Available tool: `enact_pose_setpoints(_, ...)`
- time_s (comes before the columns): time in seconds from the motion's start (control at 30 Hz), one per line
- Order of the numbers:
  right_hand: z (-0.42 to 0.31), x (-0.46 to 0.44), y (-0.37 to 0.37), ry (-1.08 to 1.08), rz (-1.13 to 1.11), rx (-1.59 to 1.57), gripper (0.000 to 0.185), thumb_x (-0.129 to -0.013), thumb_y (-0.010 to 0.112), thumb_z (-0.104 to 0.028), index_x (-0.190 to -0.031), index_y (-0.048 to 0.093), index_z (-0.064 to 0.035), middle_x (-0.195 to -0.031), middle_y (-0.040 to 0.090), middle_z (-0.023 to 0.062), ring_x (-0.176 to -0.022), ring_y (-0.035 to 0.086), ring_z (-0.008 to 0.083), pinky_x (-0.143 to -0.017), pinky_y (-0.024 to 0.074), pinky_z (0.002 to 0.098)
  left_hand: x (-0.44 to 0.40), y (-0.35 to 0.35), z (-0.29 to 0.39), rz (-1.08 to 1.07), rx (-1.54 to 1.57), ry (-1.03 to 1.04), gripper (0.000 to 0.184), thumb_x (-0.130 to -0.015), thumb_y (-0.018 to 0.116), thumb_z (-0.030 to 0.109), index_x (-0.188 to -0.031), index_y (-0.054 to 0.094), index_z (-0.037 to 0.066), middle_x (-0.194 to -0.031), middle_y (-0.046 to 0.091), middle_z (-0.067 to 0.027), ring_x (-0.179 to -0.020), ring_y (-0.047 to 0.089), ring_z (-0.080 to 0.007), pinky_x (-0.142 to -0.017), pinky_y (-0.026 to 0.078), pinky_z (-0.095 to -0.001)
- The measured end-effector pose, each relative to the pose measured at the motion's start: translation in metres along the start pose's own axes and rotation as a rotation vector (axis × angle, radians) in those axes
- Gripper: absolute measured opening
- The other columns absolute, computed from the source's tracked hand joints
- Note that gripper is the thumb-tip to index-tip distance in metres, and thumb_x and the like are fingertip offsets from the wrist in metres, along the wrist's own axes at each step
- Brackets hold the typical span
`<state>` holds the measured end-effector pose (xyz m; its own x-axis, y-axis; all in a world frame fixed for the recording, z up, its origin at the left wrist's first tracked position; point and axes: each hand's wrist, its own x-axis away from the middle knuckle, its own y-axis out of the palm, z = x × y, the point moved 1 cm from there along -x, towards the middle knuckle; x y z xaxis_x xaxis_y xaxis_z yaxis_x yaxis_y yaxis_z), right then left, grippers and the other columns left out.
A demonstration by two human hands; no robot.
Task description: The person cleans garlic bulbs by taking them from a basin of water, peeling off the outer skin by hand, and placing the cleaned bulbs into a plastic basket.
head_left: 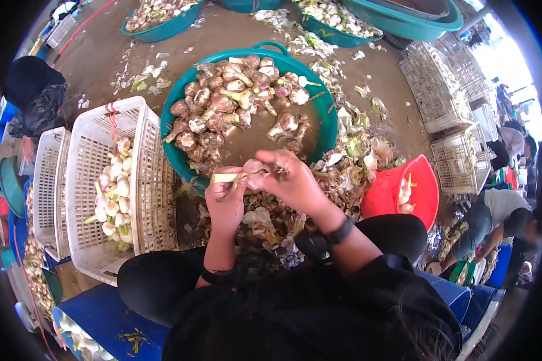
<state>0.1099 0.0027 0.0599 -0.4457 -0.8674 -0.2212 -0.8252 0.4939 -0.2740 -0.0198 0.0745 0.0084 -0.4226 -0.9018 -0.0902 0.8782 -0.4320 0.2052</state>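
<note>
A garlic bulb [256,170] with a short pale-green cut stem is held between my two hands, above the near rim of a green tub. My left hand [226,201] pinches it by the stem. The fingers of my right hand [298,183] are closed around the bulb end, where some stringy dark skin or root shows; part of the bulb is hidden by them. In the green tub [330,123] lie many brown-skinned, muddy garlic bulbs [223,102] in murky water. Loose peeled skins [262,225] are heaped below my hands.
White plastic crates [78,198] stand at my left, one holding cleaned garlic [115,192]. A red bucket [427,192] with several bulbs is at my right. More tubs [162,33] are at the back, stacked crates [433,90] and a bending person [500,210] at right.
</note>
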Motion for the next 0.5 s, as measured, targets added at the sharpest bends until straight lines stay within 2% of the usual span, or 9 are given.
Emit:
enact_pose_setpoints(0.07,0.008,-0.003,0.003,0.076,-0.068,-0.063,0.021,-0.075,0.066,-0.012,-0.091,0.061,-0.0007,-0.08,0.059,0.0112,-0.073,0.058,0.0233,-0.064,0.0459,0.0327,0.002,0.001,0.008,0.035,-0.009,-0.039,0.016,-0.085,0.058,0.014,-0.094,0.055,0.002,-0.077,0.059,-0.0038,-0.066,0.058,-0.0101,-0.06,0.05,-0.022)
enact_pose_setpoints(0.13,0.006,0.011,-0.002,-0.062,-0.19,0.15,0.009,-0.076,0.063,-0.009,-0.079,0.061,-0.0011,-0.076,0.059,0.0117,-0.074,0.057,0.0273,-0.065,0.0464,0.0344,0.001,-0.007,0.014,0.357,0.226,-0.47,0.015,-0.085,0.058,0.02,-0.088,0.057,0.006,-0.069,0.057,-0.0007,-0.058,0.055,-0.0065,-0.053,0.048,-0.019)
enact_pose_setpoints(0.17,0.015,0.022,-0.007,-0.114,-0.31,0.212,0.007,-0.075,0.063,-0.009,-0.077,0.062,-0.0018,-0.076,0.059,0.0143,-0.074,0.057,0.0301,-0.064,0.0468,0.0364,-0.002,-0.013,0.013,0.391,0.231,-0.542,0.019,-0.085,0.058,0.029,-0.083,0.058,0.01,-0.065,0.055,0.002,-0.052,0.051,-0.0046,-0.048,0.046,-0.0172)
enact_pose_setpoints(0.23,0.03,0.041,-0.026,-0.18,-0.065,0.318,0.007,-0.075,0.061,-0.007,-0.072,0.058,-0.002,-0.073,0.058,0.014,-0.069,0.057,0.0273,-0.062,0.0464,0.0368,-0.005,-0.028,0.002,0.449,0.392,-0.659,0.022,-0.085,0.057,0.032,-0.083,0.058,0.01,-0.064,0.055,0.0025,-0.05,0.051,-0.0046,-0.047,0.045,-0.0169)
enact_pose_setpoints(0.27,0.03,0.041,-0.043,0.015,0.001,0.346,0.007,-0.076,0.06,-0.006,-0.072,0.057,-0.0012,-0.071,0.057,0.0133,-0.068,0.057,0.0262,-0.06,0.0458,0.0358,-0.005,-0.031,-0.003,0.497,0.56,-0.774,0.025,-0.085,0.056,0.036,-0.084,0.058,0.011,-0.064,0.055,0.0031,-0.049,0.05,-0.0047,-0.045,0.044,-0.0166)
enact_pose_setpoints(0.33,0.031,0.045,-0.065,0.408,0.275,0.369,0.008,-0.078,0.06,-0.009,-0.077,0.057,-0.0013,-0.074,0.057,0.0141,-0.069,0.057,0.0279,-0.061,0.0456,0.0362,-0.003,-0.029,0.002,0.481,0.542,-0.842,0.033,-0.087,0.049,0.042,-0.085,0.057,0.009,-0.061,0.049,0.0027,-0.05,0.047,-0.0078,-0.043,0.042,-0.0188)
enact_pose_setpoints(0.4,0.039,0.044,-0.069,0.059,0.072,0.606,0.017,-0.079,0.061,-0.017,-0.083,0.058,-0.0013,-0.082,0.06,0.0147,-0.073,0.059,0.0291,-0.064,0.0472,0.0372,-0.002,-0.028,0.002,0.49,0.699,-0.884,0.039,-0.089,0.039,0.046,-0.092,0.056,0.012,-0.065,0.051,0.0014,-0.051,0.047,-0.0101,-0.043,0.041,-0.0208)
enact_pose_setpoints(0.43,0.039,0.048,-0.068,0.06,0.075,0.604,0.017,-0.079,0.061,-0.017,-0.083,0.058,-0.0013,-0.082,0.06,0.0147,-0.073,0.059,0.0291,-0.064,0.0472,0.0372,-0.002,-0.03,0.004,0.443,0.753,-0.915,0.042,-0.091,0.031,0.048,-0.098,0.055,0.014,-0.069,0.052,0.0004,-0.053,0.046,-0.012,-0.044,0.042,-0.0229)
enact_pose_setpoints(0.5,0.005,0.041,-0.042,0.021,-0.112,0.804,0.031,-0.078,0.064,-0.027,-0.095,0.059,-0.0015,-0.09,0.061,0.0156,-0.081,0.06,0.0308,-0.071,0.0489,0.0369,-0.002,-0.027,0.007,0.422,0.743,-0.912,0.041,-0.091,0.032,0.047,-0.098,0.055,0.014,-0.069,0.052,0.0005,-0.053,0.047,-0.0121,-0.044,0.042,-0.0229)
